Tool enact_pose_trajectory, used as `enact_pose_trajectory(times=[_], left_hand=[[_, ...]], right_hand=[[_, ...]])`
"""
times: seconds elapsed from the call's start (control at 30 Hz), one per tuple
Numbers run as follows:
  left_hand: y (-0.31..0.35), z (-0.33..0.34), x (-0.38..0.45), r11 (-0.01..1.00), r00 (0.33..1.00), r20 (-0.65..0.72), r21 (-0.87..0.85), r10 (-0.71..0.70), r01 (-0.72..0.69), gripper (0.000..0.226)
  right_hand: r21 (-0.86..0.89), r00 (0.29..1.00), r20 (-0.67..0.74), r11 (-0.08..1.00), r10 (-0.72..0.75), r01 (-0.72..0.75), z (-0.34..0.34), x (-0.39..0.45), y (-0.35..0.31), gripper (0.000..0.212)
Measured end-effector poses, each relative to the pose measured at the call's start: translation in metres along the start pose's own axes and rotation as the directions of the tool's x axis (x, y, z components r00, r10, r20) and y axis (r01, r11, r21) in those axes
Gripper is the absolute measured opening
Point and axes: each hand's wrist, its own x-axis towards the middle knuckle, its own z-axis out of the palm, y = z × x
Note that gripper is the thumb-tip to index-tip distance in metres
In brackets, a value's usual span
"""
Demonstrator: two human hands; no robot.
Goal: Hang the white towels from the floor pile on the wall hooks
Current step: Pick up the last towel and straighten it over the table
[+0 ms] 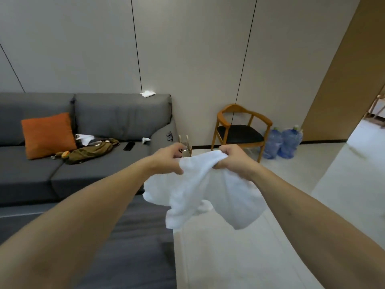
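Now, step in hand: the person is carrying one white towel (205,190) at chest height, both arms stretched forward, and seems to be spreading its top edge for hanging.
Left hand: the left hand (169,158) is pinching the towel's upper left edge, fingers curled down over the cloth.
Right hand: the right hand (232,157) is clenching a bunched part of the same edge, with cloth squeezed inside the fist.
Towel: it is drooping between and below the two hands in loose folds, clear of the pale floor (239,257) (no part seems to be touching it).
Hooks: no wall hooks are showing on the grey wall (187,59) ahead, nor is the floor pile in view.
Surroundings: a grey sofa (104,122) with an orange cushion (48,135) is sitting to the left, and a wooden chair (239,130) with two blue water jugs (282,142) beside it is standing against the wall.
Next move, as a judgement: the head needs turning to find the hooks; then one corner or the edge's middle should be lifted over a hook.
Risk: the bunched grip may be hiding the edge, so the hands probably need sliding apart first.
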Motion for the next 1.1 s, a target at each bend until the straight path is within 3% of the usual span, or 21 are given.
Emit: enact_pose_trajectory(times=[0.03,0.07,0.17,0.23,0.3,0.37,0.43,0.5,0.57,0.67,0.73,0.83,0.9,1.0,1.1], left_hand=[[0.013,0.017,0.014,0.999,0.999,0.040,0.008,0.035,-0.035,0.080],[0.024,0.033,0.030,0.997,0.997,0.019,0.015,0.072,-0.072,0.072],[0.046,0.058,0.079,0.995,0.985,-0.158,0.073,0.076,-0.065,0.009],[0.046,0.053,0.105,0.999,0.957,-0.291,0.034,-0.025,0.036,0.012],[0.040,0.035,0.123,0.988,0.901,-0.406,-0.051,-0.151,0.143,0.020],[0.034,0.020,0.135,0.974,0.888,-0.400,-0.104,-0.227,0.202,0.019],[0.040,0.017,0.147,0.972,0.943,-0.252,-0.145,-0.215,0.183,0.015],[0.052,0.025,0.160,0.950,0.975,-0.112,-0.270,-0.190,0.154,0.030],[0.054,0.031,0.173,0.897,0.974,-0.119,-0.423,-0.193,0.126,0.037],[0.036,0.014,0.182,0.809,0.921,-0.257,-0.580,-0.294,0.096,0.020],[0.016,-0.011,0.184,0.787,0.861,-0.353,-0.610,-0.366,0.085,0.017],[-0.013,-0.051,0.186,0.783,0.764,-0.474,-0.619,-0.438,0.065,0.015],[-0.036,-0.081,0.182,0.795,0.716,-0.527,-0.604,-0.457,0.063,0.015],[-0.073,-0.121,0.161,0.803,0.730,-0.497,-0.584,-0.470,0.120,0.021],[-0.109,-0.148,0.132,0.794,0.719,-0.516,-0.602,-0.465,0.082,0.022]], right_hand=[[0.014,0.999,0.011,0.999,-0.051,0.051,-0.002,0.017,-0.005,0.019],[-0.003,0.995,0.042,0.996,-0.092,0.092,-0.004,0.034,-0.008,0.021],[-0.179,0.980,0.180,0.976,-0.088,0.120,-0.023,0.083,0.003,0.029],[-0.421,0.965,0.263,0.900,0.002,0.113,-0.044,0.110,0.026,0.026],[-0.525,0.959,0.275,0.847,0.072,0.086,-0.064,0.131,0.049,0.022],[-0.451,0.969,0.244,0.889,0.041,0.076,-0.077,0.152,0.057,0.021],[-0.191,0.972,0.231,0.977,-0.049,0.095,-0.075,0.173,0.045,0.014],[0.077,0.969,0.215,0.992,-0.118,0.104,-0.062,0.191,0.023,0.009],[0.176,0.965,0.184,0.972,-0.187,0.155,-0.046,0.206,0.003,0.012],[0.327,0.959,0.156,0.928,-0.238,0.177,-0.025,0.232,-0.010,0.021],[0.353,0.938,0.243,0.923,-0.246,0.151,-0.010,0.250,-0.012,0.025],[0.297,0.849,0.487,0.953,-0.205,0.060,0.022,0.276,-0.020,0.025],[0.289,0.815,0.536,0.955,-0.220,0.068,0.050,0.293,-0.039,0.021],[0.256,0.789,0.562,0.959,-0.247,0.118,0.096,0.315,-0.085,0.021],[0.210,0.755,0.554,0.936,-0.351,0.281,0.145,0.335,-0.136,0.034]])
